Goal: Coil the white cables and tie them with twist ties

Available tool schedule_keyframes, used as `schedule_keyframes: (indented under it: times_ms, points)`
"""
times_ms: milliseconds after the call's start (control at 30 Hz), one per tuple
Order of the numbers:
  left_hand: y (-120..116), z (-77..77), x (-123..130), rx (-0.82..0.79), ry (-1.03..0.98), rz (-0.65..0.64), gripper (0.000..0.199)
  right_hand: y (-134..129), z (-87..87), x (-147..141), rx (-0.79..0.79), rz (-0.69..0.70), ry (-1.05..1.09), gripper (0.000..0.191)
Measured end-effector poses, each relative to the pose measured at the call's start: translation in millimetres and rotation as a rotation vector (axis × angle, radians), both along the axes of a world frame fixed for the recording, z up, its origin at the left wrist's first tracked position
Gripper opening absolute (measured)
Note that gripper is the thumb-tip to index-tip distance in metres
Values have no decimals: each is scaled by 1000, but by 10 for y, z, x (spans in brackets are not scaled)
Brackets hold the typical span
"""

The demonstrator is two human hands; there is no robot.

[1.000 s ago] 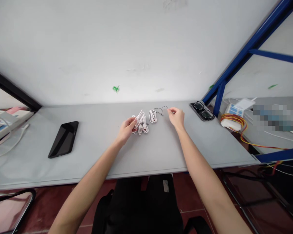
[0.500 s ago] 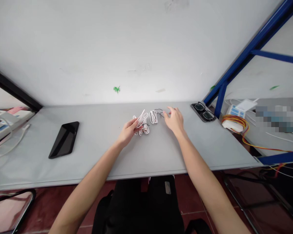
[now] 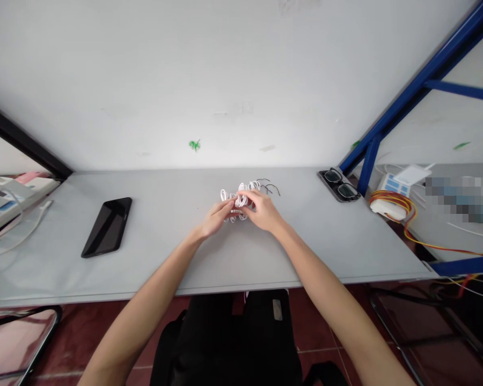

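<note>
Between my two hands is a coiled white cable (image 3: 241,200), raised just over the table. My left hand (image 3: 216,216) grips it from the left with thumb and fingers. From the right, my right hand (image 3: 261,209) pinches the same coil. More bundled white cables lie beneath and behind it, one coil (image 3: 255,185) showing past my right fingers and another loop (image 3: 224,195) at the left. Several thin black twist ties (image 3: 270,187) rest on the table just beyond my right hand. My fingers hide part of the bundles.
A black smartphone (image 3: 107,227) lies on the grey table (image 3: 161,214) at the left. Glasses (image 3: 340,183) sit on a dark case at the right. Beyond the blue frame (image 3: 370,161) are a power strip and red-and-yellow wires (image 3: 392,201). A white wall closes off the back.
My right hand has moved left from beside the black ties to the coil in my left hand, and now grips it too. More black ties are uncovered on the table.
</note>
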State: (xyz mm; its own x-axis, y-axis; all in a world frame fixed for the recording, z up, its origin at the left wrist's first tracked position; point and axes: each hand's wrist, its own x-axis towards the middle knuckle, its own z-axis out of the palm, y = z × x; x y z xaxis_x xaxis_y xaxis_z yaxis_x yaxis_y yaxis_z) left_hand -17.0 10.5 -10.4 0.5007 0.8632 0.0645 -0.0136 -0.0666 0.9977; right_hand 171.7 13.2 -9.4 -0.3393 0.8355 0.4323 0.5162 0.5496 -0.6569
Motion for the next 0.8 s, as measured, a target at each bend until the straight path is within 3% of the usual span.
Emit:
schedule_keyframes:
  times_ms: [200,367,533,800]
  points:
    - [-65,43,37,459,424,66,38,158,-77,119,-31,-114,-4,31]
    - [-79,-25,51,754,699,20,34,236,-122,158,6,-178,-275,40]
    - [-83,-45,59,801,826,1,28,178,-103,172,-25,-174,-493,39]
    - [-57,-86,48,767,840,144,22,192,-115,186,-6,-163,-365,36]
